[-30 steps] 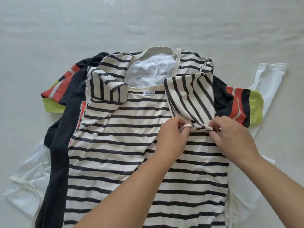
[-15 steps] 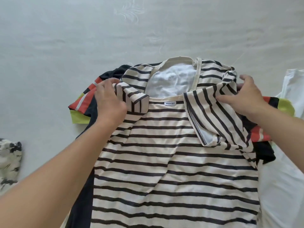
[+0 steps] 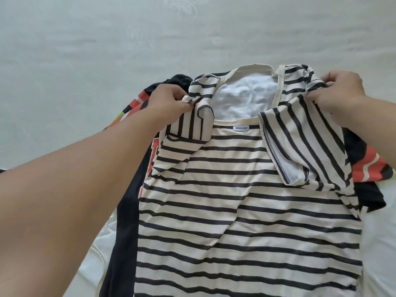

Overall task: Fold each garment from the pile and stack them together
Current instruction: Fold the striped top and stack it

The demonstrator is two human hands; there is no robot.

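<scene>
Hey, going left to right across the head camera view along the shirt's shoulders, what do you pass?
Left hand pinching the striped shirt's shoulder → white garment showing through the neckline → brand label → folded-in sleeve → right hand gripping the other shoulder.

Open pale sheet beyond and left of striped shirt, dark garment and white garment crowding its sides

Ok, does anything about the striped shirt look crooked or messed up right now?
The cream and black striped shirt has its right sleeve folded in crookedly, hem flipped so the stitched inside shows. The left hand and right hand pinch its shoulders. Diagonal wrinkles cross the body.
</scene>
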